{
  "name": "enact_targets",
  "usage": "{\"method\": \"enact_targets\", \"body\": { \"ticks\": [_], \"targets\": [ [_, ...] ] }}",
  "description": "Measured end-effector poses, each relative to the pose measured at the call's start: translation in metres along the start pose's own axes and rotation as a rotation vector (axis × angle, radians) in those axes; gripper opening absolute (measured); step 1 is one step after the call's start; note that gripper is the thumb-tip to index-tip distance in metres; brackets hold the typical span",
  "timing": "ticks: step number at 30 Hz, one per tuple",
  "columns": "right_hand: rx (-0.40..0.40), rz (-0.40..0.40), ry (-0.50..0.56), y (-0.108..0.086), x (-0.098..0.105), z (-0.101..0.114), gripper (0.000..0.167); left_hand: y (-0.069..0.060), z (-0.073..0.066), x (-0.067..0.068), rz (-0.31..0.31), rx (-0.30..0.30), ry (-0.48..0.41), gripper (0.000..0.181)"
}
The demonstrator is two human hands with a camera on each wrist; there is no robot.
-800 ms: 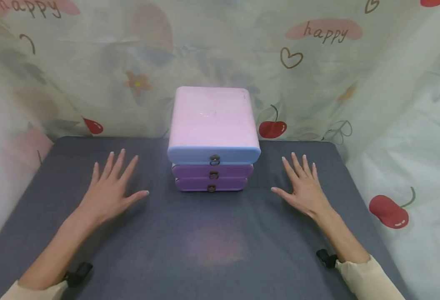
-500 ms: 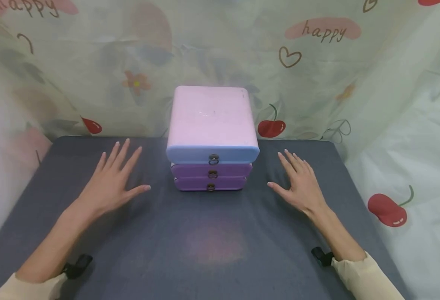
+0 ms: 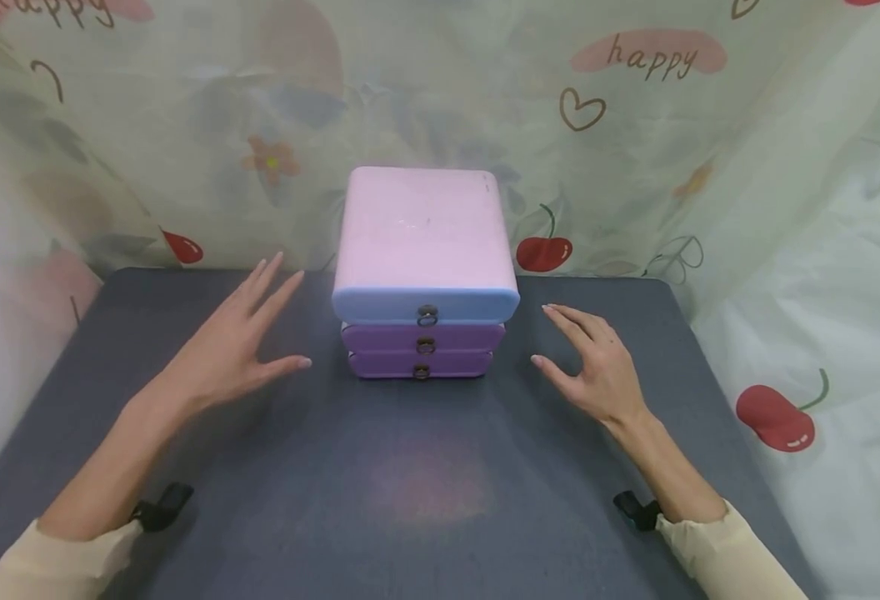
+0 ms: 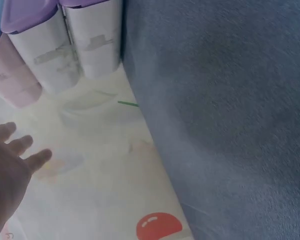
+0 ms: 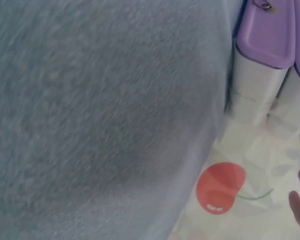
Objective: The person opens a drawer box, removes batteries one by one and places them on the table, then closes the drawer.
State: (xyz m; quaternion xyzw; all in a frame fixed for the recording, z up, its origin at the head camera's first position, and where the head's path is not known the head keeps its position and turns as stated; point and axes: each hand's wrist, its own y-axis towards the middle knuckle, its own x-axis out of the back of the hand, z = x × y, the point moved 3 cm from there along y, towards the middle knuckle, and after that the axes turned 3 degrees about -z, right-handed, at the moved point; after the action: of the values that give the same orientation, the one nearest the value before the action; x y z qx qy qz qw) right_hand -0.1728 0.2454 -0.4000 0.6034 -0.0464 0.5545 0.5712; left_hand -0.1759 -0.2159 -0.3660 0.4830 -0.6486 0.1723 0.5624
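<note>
A stack of small drawer boxes (image 3: 425,233) stands at the back middle of the dark table. Its top box is pink with a blue front (image 3: 380,307); two purple fronts (image 3: 383,339) sit below, each front bearing a metal ring pull (image 3: 427,315). To the left of the stack, my left hand (image 3: 226,350) hovers with straight, spread fingers, touching nothing. On the other side my right hand (image 3: 597,371) is held apart from the stack, its fingers slightly bent and holding nothing. In the left wrist view, the white sides (image 4: 92,40) of the lower boxes show.
A dark grey cloth-covered table (image 3: 425,458) spreads in front of the stack. Behind and at both sides hangs a pale curtain (image 3: 440,83) printed with cherries and hearts. Black wrist cameras (image 3: 164,507) sit at both cuffs.
Both hands have moved inward toward the stack, the left also farther forward. The right fingers have drawn together and turned toward the boxes. The stack stays where it was.
</note>
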Motion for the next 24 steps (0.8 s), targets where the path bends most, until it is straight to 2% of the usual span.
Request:
{"method": "enact_targets", "body": {
  "ticks": [6, 10, 18, 24],
  "targets": [
    [-0.016, -0.022, 0.065, 0.003, 0.003, 0.010, 0.057, 0.006, -0.005, 0.003, -0.023, 0.008, -0.120, 0.106],
    [0.013, -0.076, 0.144, 0.007, 0.004, 0.017, 0.056, 0.011, -0.006, 0.008, -0.055, -0.004, -0.187, 0.104],
    [0.073, -0.147, 0.272, 0.014, 0.005, 0.032, 0.050, 0.020, -0.008, 0.016, -0.134, -0.071, -0.249, 0.093],
    [0.106, -0.162, 0.318, 0.018, 0.003, 0.042, 0.047, 0.024, -0.010, 0.019, -0.146, -0.062, -0.287, 0.088]
  ]
}}
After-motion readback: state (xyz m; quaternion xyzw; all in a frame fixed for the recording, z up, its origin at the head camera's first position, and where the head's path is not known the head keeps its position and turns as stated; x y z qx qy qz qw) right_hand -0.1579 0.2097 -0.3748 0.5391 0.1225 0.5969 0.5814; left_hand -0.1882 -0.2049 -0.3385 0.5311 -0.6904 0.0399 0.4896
